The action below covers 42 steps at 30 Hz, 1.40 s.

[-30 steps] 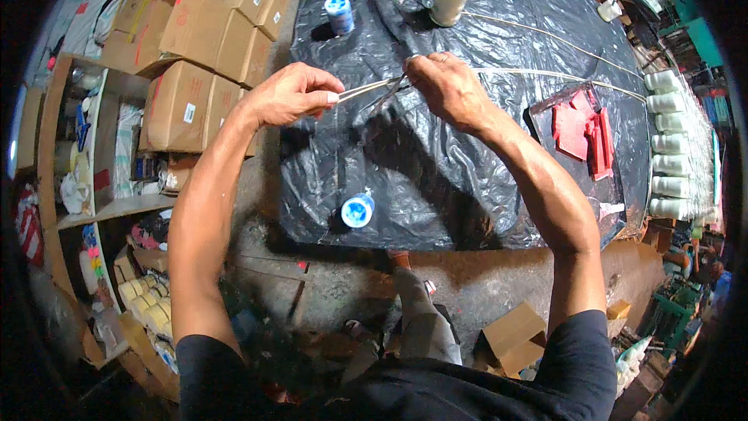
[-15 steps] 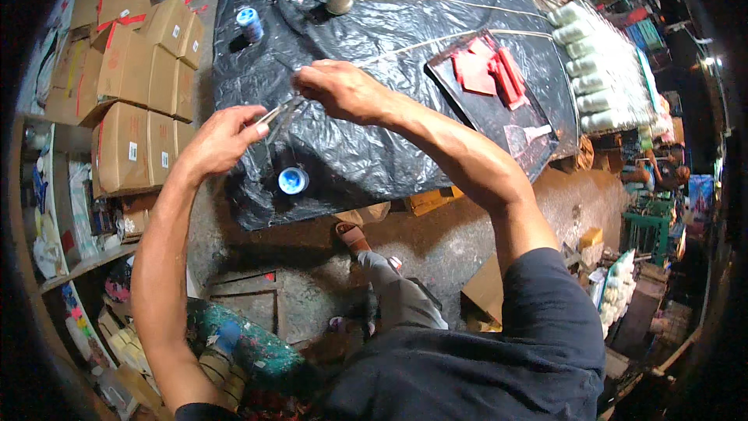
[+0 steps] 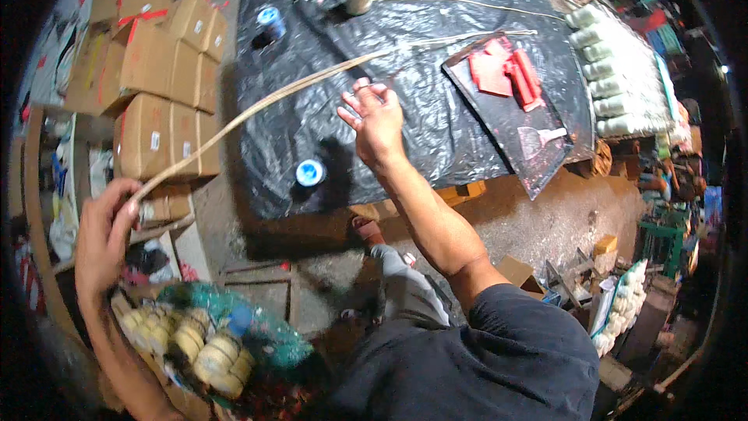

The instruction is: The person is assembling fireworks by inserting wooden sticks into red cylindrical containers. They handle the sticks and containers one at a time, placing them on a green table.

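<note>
Glossy, wrinkled black plastic sheeting (image 3: 448, 129)

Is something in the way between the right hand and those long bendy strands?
Nothing upright that I can see: between the right hand and the pale strands, only black plastic sheeting and a dark strip or fold show.

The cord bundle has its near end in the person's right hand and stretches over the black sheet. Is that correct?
Not quite. The head view shows the near end of the cord bundle in the left hand, not the right hand; it does stretch over the black sheet.
</note>
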Motion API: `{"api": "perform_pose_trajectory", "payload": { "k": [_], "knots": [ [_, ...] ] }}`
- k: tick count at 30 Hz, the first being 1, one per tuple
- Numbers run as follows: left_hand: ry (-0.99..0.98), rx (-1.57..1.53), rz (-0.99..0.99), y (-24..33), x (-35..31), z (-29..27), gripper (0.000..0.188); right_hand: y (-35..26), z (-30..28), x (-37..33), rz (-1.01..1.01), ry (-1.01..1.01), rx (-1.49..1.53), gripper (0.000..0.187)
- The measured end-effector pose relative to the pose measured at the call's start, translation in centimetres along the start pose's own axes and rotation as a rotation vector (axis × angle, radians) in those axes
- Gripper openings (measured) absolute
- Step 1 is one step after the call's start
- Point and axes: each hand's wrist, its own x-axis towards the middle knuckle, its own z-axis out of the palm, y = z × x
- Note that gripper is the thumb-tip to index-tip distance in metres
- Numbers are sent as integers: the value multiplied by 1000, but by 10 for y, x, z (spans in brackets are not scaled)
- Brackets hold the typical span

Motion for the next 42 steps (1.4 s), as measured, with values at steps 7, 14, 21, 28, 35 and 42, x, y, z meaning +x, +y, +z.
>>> {"api": "perform_pose_trajectory", "payload": {
  "k": [7, 14, 21, 28, 35, 42],
  "knots": [
    [-2, 18, -418, 11, -246, -22, 14, 4, -25, 53, 212, -346, 310, 26],
    [27, -185, -749, -28, -547, 90, 17, -83, -47, 14, -92, -348, -152, 21],
    [173, -468, -1018, -54, -834, 204, 13, 8, 10, -204, 85, -855, -257, 29],
    [345, -503, -971, -121, -986, 263, 15, 122, 28, -328, -630, -1017, -1494, 28],
    [225, -471, -998, -161, -1040, 261, 15, 161, 66, -358, -105, -1161, -1039, 38],
    [353, -659, -996, -204, -1059, 260, 11, 181, 86, -420, 236, -895, -382, 49]
  ]
}}
